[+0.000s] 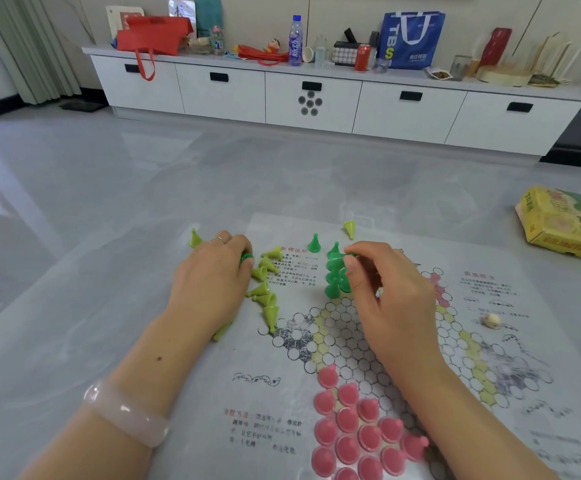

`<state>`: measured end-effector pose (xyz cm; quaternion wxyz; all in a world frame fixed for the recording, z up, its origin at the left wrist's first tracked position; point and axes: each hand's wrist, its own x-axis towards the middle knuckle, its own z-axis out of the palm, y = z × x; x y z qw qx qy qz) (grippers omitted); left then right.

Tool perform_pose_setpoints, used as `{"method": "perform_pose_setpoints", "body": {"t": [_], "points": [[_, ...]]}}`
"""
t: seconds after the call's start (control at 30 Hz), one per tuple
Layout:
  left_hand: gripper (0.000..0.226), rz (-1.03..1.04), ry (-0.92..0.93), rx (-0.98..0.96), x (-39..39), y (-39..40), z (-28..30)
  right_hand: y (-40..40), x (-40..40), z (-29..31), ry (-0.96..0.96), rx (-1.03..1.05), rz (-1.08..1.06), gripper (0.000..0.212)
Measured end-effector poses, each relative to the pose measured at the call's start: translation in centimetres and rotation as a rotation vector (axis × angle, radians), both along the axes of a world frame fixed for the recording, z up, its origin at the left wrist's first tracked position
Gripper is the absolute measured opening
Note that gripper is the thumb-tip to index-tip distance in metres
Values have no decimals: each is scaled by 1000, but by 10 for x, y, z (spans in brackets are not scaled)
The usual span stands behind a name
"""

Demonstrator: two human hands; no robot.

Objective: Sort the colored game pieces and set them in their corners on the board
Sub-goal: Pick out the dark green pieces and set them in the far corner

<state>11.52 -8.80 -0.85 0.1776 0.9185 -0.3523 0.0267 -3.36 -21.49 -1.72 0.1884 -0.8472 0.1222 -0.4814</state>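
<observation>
The right hand [389, 292] pinches a dark green cone piece [350, 255] between thumb and fingertips, just above a tight cluster of glossy dark green cones [334, 275] standing upright at the far tip of the board's printed star. The left hand [213, 271] lies knuckles-up at the board's left edge, fingers curled around another dark green piece [246, 258] whose round rim peeks out at the fingertips; a thin ring sits on one finger and a smooth, pale pink bangle [126, 412] circles the wrist.

Between the two hands, smooth lime-green cones [266, 289] lie tipped over in a loose scatter at the board's left edge. One more lime cone [195, 238] stands off the board beyond the left hand, another [350, 229] leans near the board's far edge, and a lone dark green cone [314, 243] stands upright beside it.

The board [490, 341] is a thin, slightly wrinkled paper sheet printed with round cells and blocks of text, spread flat on a polished grey floor [213, 174]. In its near corner, pink cones [355, 434] stand packed in a triangle. A worn yellow cardboard box [566, 223] lies on the floor off the board's far right side.
</observation>
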Motion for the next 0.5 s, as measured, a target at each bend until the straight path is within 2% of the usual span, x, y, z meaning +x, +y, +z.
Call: {"method": "perform_pose_setpoints", "body": {"t": [0.37,0.5], "points": [[12,106,-51,-113,1,5,6,-1,-1,0,-2,31,-19,21],[25,161,-50,-261,1,9,9,-1,-1,0,-8,37,-21,20]]}}
